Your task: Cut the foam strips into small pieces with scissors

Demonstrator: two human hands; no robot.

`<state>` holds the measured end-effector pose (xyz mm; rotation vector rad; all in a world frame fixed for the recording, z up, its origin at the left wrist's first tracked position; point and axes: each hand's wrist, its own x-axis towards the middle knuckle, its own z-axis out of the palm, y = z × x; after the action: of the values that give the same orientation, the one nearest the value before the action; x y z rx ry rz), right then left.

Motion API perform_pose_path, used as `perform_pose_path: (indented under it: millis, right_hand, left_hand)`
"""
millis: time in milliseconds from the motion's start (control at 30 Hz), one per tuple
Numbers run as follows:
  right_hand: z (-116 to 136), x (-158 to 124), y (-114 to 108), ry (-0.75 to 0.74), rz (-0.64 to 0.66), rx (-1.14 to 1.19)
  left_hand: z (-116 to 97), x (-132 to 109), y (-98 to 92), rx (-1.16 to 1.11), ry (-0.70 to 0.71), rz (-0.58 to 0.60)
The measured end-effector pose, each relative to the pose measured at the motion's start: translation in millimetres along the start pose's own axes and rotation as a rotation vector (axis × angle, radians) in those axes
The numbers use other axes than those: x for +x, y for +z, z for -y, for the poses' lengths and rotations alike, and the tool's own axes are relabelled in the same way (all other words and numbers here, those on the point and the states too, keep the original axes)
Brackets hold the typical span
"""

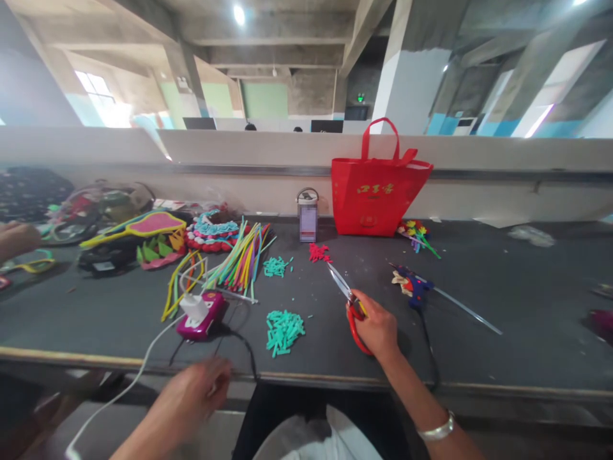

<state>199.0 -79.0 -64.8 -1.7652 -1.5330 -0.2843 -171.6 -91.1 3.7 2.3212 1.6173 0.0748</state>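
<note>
Far left, another person's hand [19, 239] is showing at the edge of the dark table [502, 268]. Next over, a purple power block [215, 312] is sitting near the front edge with a white plug [194, 308] sticking out of it. Just in front, the left hand [204, 384] is hanging low by the table edge, kinda blurry, fingers curling inward; can't tell if the tips are pressing together. Behind the block, a bundle of colorful fuzzy stems [242, 255] is fanning out. Then a teal pile of short cut bits [285, 332] is lying near the front, with a smaller teal pile [275, 266] behind it and a red pile [318, 252] farther right.

Right of those are the scissors [350, 295]: silver tapering blades looking pretty much closed, red handles, a bit of yellow. The right hand [378, 326] is gripping them with fingers wrapping around the handles, forearm slanting in from the lower right. They're pointing away and leftward, tip ending just beside the red pile, long axis running diagonally back toward the wrist. Farther right, a dark blue glue gun [417, 289] is lying on the table.
</note>
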Motion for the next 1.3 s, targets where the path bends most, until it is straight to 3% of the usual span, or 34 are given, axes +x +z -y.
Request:
perform_pose_path:
  millis: [67,167,267,333,500,667,800,900,1000,1067,1200,1300]
  right_hand:
    - [-0.7,-0.2,0.6,-0.004,0.000,-0.006]
    - [-1.1,-0.2,1.7,-0.013,-0.002,-0.008]
    - [-0.6,0.3,2.0,-0.005,-0.014,-0.010]
    - [-0.4,0.7,2.1,-0.001,-0.010,-0.011]
    - [-1.3,1.2,3.4,-0.013,0.017,0.008]
    - [-1.9,2.6,4.6,-0.009,0.031,0.035]
    - [-1.5,4.4,5.0,-0.012,0.026,0.034]
    - [-1.7,4.7,5.5,-0.030,0.021,0.013]
    - [-2.7,3.6,5.6,-0.051,-0.007,0.021]
    - [-2.3,3.3,4.2,-0.045,-0.015,0.062]
    - [4.9,12.4,0.1,0.062,-0.003,0.248]
    - [12.9,31.1,4.2,0.152,0.030,0.450]
  left_hand:
    - [-22.3,10.6,-18.6,-0.062,0.068,-0.027]
    - [-51.2,34.6,-34.3,-0.106,0.197,-0.169]
    - [-71.7,68.9,-35.2,-0.052,0.317,-0.208]
    - [-79.2,92.9,-30.6,0.052,0.392,-0.146]
    - [-80.5,128.5,-13.7,0.306,0.460,-0.021]
    - [-68.4,135.8,2.6,0.365,0.448,0.008]
    - [-59.0,139.2,2.6,0.352,0.385,0.011]
    - [-60.3,141.8,-8.4,0.217,0.377,-0.001]
    - [-68.9,147.9,-18.4,-0.087,0.441,0.005]
    - [-76.6,155.1,-20.7,-0.369,0.450,0.064]
    - [-94.5,174.4,-17.1,-0.887,0.363,0.290]
    - [-108.6,189.2,-11.0,-1.105,0.352,0.331]
